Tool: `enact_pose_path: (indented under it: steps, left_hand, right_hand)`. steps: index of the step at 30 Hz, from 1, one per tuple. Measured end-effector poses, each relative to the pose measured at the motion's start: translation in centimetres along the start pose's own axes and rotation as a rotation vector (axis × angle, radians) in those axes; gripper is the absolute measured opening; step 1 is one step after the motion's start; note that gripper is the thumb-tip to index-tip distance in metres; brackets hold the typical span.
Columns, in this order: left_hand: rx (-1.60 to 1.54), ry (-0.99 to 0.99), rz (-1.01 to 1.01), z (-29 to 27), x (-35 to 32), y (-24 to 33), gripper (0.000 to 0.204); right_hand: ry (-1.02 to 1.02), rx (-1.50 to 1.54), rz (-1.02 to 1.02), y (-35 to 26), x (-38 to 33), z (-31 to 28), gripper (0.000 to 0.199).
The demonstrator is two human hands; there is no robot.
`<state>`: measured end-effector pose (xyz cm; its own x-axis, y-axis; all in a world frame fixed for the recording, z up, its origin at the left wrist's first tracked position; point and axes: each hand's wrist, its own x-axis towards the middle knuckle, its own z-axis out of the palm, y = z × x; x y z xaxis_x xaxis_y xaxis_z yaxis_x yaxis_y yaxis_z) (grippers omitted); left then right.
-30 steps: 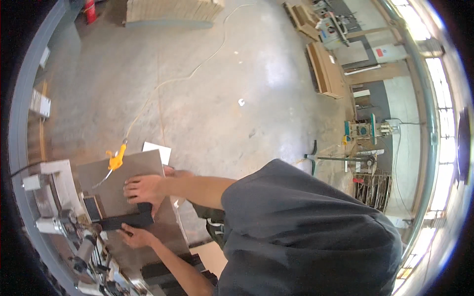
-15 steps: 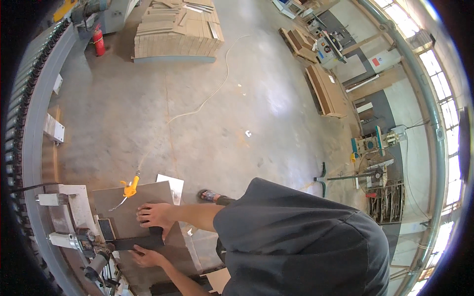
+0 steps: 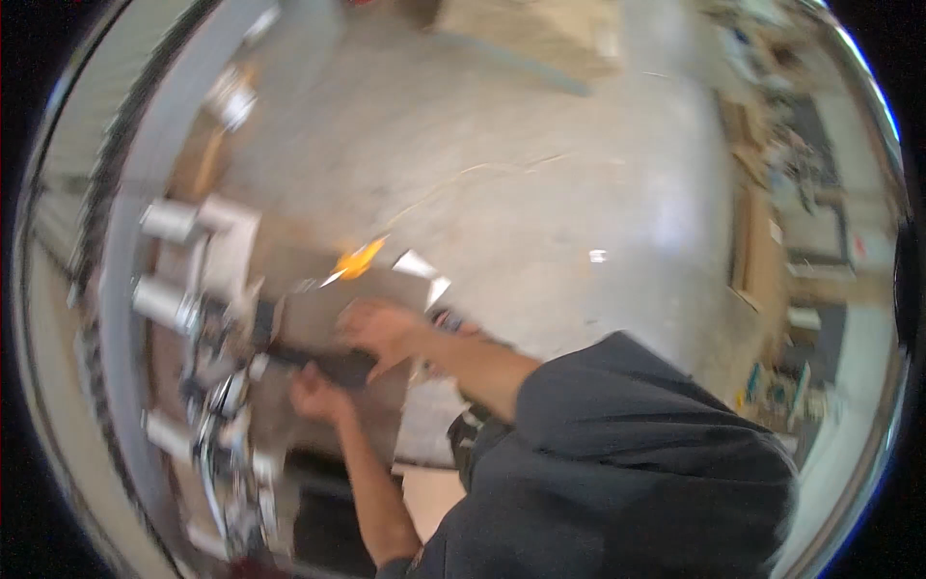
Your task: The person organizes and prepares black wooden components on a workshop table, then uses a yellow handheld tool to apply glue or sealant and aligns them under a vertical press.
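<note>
A dark flat strip (image 3: pixel 340 367) lies on a brown panel (image 3: pixel 323 307) beside the metal machine parts, its left end close to them. Over the strip's right end reaches my right hand (image 3: pixel 376 326), fingers stretched out and thumb spread apart, touching it from above. My left hand (image 3: pixel 320 394) is at the strip's near edge with bent fingers; motion blur hides whether it grips the strip. On the panel's far edge rests a yellow air blow gun (image 3: pixel 357 259) with a thin nozzle, its hose running off across the floor.
At my left stand the machine's cylinders and brackets (image 3: pixel 169 304) along a long grey rail (image 3: pixel 145 232). White scraps (image 3: pixel 420 265) lie beyond the panel. A black sheet (image 3: pixel 328 516) is near my left forearm. Stacked boards (image 3: pixel 531 39) stand far off, and long brown boards (image 3: pixel 752 241) at the right.
My view has swung, so the whole scene sits further right and is smeared. My left hand's fingers look more bent; my right hand stays over the strip.
</note>
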<state>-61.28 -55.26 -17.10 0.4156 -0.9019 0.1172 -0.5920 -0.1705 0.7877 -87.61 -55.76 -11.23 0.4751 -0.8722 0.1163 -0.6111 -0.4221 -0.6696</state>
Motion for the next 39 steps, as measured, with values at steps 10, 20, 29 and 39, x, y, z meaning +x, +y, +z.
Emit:
enact_pose_path:
  steps: [10,20,29,39]
  left_hand:
    - [0.378,0.073,0.163,-0.3,-1.0,1.5,0.041]
    - [0.268,0.095,-0.068,-0.6,-2.6,4.7,0.069]
    - [0.312,0.204,-0.269,3.1,-6.1,6.3,0.089]
    - [0.285,0.243,-0.264,-0.7,-11.3,7.3,0.069]
  right_hand:
    - [-0.191,-0.223,0.102,-1.0,0.5,0.0,0.108]
    - [-0.079,-0.317,0.039,-1.6,-0.1,1.6,0.101]
    - [-0.028,-0.310,-0.079,-1.5,-0.4,1.2,0.090]
    - [-0.011,-0.196,-0.045,0.5,-0.3,2.4,0.047]
